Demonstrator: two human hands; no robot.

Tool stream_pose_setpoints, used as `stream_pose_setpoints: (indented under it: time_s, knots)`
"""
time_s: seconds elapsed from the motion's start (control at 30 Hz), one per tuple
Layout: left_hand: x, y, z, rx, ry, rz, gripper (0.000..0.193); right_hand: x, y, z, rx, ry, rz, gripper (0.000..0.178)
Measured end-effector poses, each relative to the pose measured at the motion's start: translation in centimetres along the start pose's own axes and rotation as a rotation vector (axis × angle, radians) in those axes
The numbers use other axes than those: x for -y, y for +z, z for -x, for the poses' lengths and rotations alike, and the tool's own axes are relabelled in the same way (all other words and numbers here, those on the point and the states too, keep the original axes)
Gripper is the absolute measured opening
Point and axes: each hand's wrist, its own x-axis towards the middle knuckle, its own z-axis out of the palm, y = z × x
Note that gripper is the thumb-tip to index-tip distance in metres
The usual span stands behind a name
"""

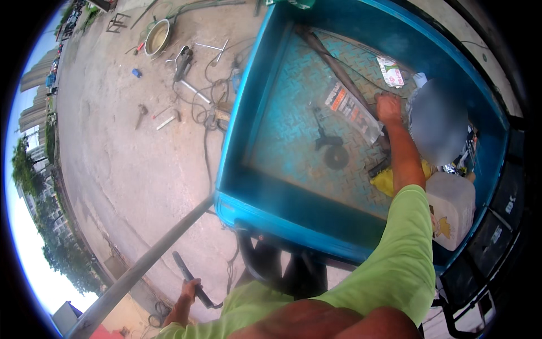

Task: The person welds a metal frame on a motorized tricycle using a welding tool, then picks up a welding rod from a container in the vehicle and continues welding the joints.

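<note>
Now the right hand (388, 107) is reaching deep into the blue cart bed (299, 226), hovering over or touching the long brown pole (339, 68); from where I'm standing, I cannot tell whether its fingers are gripping anything. A clear packet (361, 116) is lying just left of that hand, overlapping the pole. Outside the bed, the left hand (192, 289) is wrapping around a dark bar (183, 265). Reaching well means steadying that bar away from the rim and not snagging the packet.
</note>
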Motion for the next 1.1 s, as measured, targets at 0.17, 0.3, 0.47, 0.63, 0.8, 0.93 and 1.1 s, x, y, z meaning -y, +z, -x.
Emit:
stream_pose_setpoints:
  time_s: [0.17, 0.3, 0.47, 0.63, 0.8, 0.93, 1.1]
  knots:
    - [0.3, 0.0, 0.3, -0.006, -0.058, -0.032, 0.038, -1.7, 2.2, -0.4, -0.054, -0.115, 0.108, 0.019]
    - [-0.3, 0.1, 0.2, -0.044, -0.049, -0.023, 0.043, -4.1, 2.3, -0.1, -0.096, -0.172, 0.178, 0.018]
    - [-2.2, 0.2, 0.3, 0.024, -0.038, 0.0, 0.044, -3.7, 2.1, -1.2, -0.082, -0.056, 0.24, 0.022]
    - [-3.3, 0.0, 0.7, 0.001, -0.006, -0.023, 0.041, -3.9, -3.3, -7.0, -0.218, 0.25, -0.001, 0.018]
    - [-2.0, 0.1, -0.3, 0.01, -0.049, 0.083, 0.039, 0.1, -12.7, -7.8, -0.486, 0.118, -0.465, 0.021]
    - [-1.5, -0.3, -0.9, 0.108, -0.031, 0.083, 0.045, 3.8, -18.2, -4.8, -0.538, 0.166, -0.85, 0.023]
    - [-3.2, -0.6, -0.1, 0.241, 0.044, 0.11, 0.065, 5.5, -21.9, -0.1, -0.486, 0.212, -1.247, 0.027]
